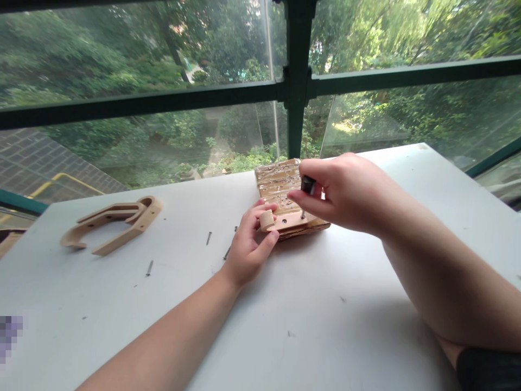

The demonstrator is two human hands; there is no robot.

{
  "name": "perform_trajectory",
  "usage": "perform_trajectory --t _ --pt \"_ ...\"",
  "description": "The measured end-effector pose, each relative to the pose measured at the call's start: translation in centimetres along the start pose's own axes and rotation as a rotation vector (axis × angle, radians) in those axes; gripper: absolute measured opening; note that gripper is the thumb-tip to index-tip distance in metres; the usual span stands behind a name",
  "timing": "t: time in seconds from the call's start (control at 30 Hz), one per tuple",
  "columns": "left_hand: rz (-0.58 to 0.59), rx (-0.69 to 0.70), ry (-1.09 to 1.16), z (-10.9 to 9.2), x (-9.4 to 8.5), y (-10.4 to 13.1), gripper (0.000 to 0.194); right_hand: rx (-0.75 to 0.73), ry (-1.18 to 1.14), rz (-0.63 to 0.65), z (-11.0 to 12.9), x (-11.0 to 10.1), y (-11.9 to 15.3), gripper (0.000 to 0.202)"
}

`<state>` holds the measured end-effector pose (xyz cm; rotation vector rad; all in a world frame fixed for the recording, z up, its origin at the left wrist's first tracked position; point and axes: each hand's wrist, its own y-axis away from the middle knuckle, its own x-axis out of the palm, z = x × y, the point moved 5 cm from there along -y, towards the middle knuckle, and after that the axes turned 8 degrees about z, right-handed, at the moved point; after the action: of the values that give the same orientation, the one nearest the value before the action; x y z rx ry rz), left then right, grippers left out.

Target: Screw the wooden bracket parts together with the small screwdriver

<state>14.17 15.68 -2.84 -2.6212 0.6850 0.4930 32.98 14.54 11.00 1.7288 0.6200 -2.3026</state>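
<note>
My right hand (345, 190) is closed around the black handle of a screwdriver (307, 184), held upright. Its shaft reaches down to the right part of a pale wooden hook (267, 220), where a screw sits; a dark screw head or hole (284, 221) shows beside it. The hook lies along the near edge of a worn, layered brown block (277, 176), scarred with holes and torn strips. My left hand (250, 241) grips the hook's curved end between thumb and fingers, against the block. My right hand hides part of the block.
Several wooden hooks (114, 217) lie together on the left of the white table (317, 326). Loose screws (209, 238) are scattered left of my left hand, one screw (149, 268) farther out. Small debris dots the tabletop. Green-framed windows (299, 81) stand behind the table.
</note>
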Motion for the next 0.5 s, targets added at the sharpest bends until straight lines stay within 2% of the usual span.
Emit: perform_trajectory --t 0.1,0.23,0.37,0.5 --pt "-0.002 -0.004 0.009 -0.1 0.0 0.0 0.027 -0.037 -0.048 -0.038 0.1 0.4 -0.1 0.015" --pt "0.002 -0.006 0.007 -0.1 0.0 0.0 0.028 -0.211 -0.141 -0.056 0.8 0.8 -0.1 0.010" --pt "-0.001 -0.022 0.012 -0.2 0.0 0.0 0.030 -0.305 -0.166 0.044 1.4 1.2 0.2 0.006" --pt "0.000 -0.023 0.025 -0.2 -0.1 0.0 0.031 -0.317 -0.201 0.150 1.7 1.0 0.6 0.008"
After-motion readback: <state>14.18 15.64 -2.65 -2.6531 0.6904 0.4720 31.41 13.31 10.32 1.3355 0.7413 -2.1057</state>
